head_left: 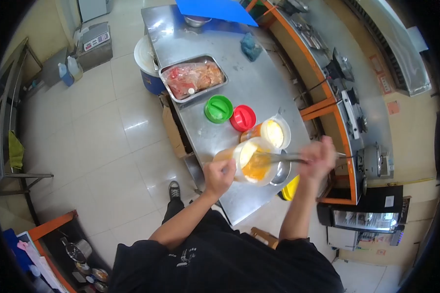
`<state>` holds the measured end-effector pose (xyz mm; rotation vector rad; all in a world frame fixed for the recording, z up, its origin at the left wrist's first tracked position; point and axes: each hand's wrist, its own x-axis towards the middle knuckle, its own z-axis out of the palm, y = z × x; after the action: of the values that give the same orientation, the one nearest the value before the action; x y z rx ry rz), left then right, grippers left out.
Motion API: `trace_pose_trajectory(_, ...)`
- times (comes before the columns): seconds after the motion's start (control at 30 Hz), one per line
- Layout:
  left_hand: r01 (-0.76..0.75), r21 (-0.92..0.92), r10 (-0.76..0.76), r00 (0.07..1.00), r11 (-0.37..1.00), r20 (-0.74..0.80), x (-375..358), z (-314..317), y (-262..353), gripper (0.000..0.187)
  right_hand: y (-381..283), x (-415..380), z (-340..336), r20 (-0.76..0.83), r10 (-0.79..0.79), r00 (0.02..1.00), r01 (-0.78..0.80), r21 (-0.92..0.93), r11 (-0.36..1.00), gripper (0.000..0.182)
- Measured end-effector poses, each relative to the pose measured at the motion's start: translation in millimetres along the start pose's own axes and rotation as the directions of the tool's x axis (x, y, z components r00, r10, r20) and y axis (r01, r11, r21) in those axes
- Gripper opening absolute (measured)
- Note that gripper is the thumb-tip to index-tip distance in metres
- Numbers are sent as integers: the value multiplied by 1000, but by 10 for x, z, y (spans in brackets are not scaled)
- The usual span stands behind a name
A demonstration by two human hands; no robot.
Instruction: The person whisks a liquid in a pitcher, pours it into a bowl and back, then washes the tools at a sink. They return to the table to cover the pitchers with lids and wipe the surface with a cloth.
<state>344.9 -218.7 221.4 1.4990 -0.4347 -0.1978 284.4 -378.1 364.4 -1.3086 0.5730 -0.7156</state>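
Observation:
My left hand [219, 178] grips the side of a tub [230, 155] tilted over the steel table, its mouth turned to the right. White and orange-yellow contents show inside it. In my right hand [319, 157], closed and blurred by motion, is a long metal utensil [291, 157]; its far end reaches into the tub, its exact kind smeared. Just behind stands a second tub [275, 133] with pale yellow contents. Partly hidden under the tilted tub and the utensil is a metal bowl [282, 171]. A red lid [243, 118] and a green lid [218, 109] sit further back.
On the steel table [200, 129], a metal tray [181, 100] holds bagged food. Beyond lie a teal cloth [251, 47] and a blue board [215, 10]. A white-lidded blue bucket [145, 56] stands at the left edge. Gas stoves [352, 112] line the right wall.

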Motion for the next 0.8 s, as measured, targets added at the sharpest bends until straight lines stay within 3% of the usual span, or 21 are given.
trace_pose_trajectory(0.07, 49, -64, -48, 999, 997, 18, 35, 2, 1, 28, 276, -38, 97, -127, 57, 990, -54, 27, 998, 44)
trace_pose_trajectory(0.1, 119, -114, -117, 993, 986, 22, -12, -2, -20, 28, 179, -33, 21, 51, 21, 998, -18, -65, 998, 43)
trace_pose_trajectory(0.13, 164, -159, -164, 986, 973, 14, 41, -29, -67, 28, 105, 37, -10, -21, -27, 999, 27, -7, 1000, 42)
trace_pose_trajectory(0.17, 68, -108, -71, 997, 992, -27, 24, 7, -120, 29, 23, 142, -43, -78, -77, 994, 81, 50, 995, 41)
trace_pose_trajectory(0.23, 92, -106, -93, 996, 990, -7, -30, 6, -12, 30, -52, -34, -209, -262, -89, 961, 128, 132, 983, 41)
trace_pose_trajectory(0.33, 151, -107, -147, 988, 983, 42, -119, 18, -206, 30, 161, -71, -188, 73, -17, 997, 21, -58, 998, 36)
trace_pose_trajectory(0.37, 109, -110, -104, 993, 988, 48, -101, -10, -188, 30, -165, -73, -292, -21, 15, 1000, -14, 79, 997, 35)
trace_pose_trajectory(0.4, 53, -112, -48, 998, 992, 44, 21, -7, -192, 31, -408, -55, -377, 142, -165, 976, 132, 212, 968, 32)
trace_pose_trajectory(0.43, -5, -92, 7, 1000, 996, 27, 22, 25, -184, 33, -169, -7, -291, -105, -154, 982, 166, 113, 980, 34)
trace_pose_trajectory(0.47, 75, -128, -72, 997, 989, 25, -77, 20, -159, 33, 56, -67, -200, -357, -139, 924, 149, 0, 989, 36)
trace_pose_trajectory(0.53, 153, -219, -153, 988, 964, 17, 90, 72, -96, 34, -109, -176, -280, -224, -80, 971, 89, 27, 996, 37)
trace_pose_trajectory(0.57, 180, -179, -171, 983, 967, 68, 91, 1, -77, 35, -240, -233, -317, -146, -44, 988, 49, 29, 998, 37)
trace_pose_trajectory(0.6, 109, -150, -101, 993, 983, 60, 181, 37, -98, 35, -304, -132, -290, -45, -29, 999, 31, 35, 999, 37)
trace_pose_trajectory(0.67, 27, -66, -22, 997, 997, 80, -1, 46, -120, 35, -26, -163, -162, -121, 30, 992, -34, -36, 999, 37)
trace_pose_trajectory(0.73, 91, -171, -76, 993, 981, 89, 77, 38, 11, 34, 246, -210, -54, -213, 64, 975, -84, -89, 992, 37)
trace_pose_trajectory(0.77, 120, -187, -106, 991, 975, 85, 3, 17, -14, 33, 101, -230, -126, -48, -7, 999, -1, -173, 985, 41)
trace_pose_trajectory(0.8, 128, -200, -118, 991, 971, 61, 72, 4, -48, 33, -205, -242, -228, -79, -17, 997, 12, -58, 998, 37)
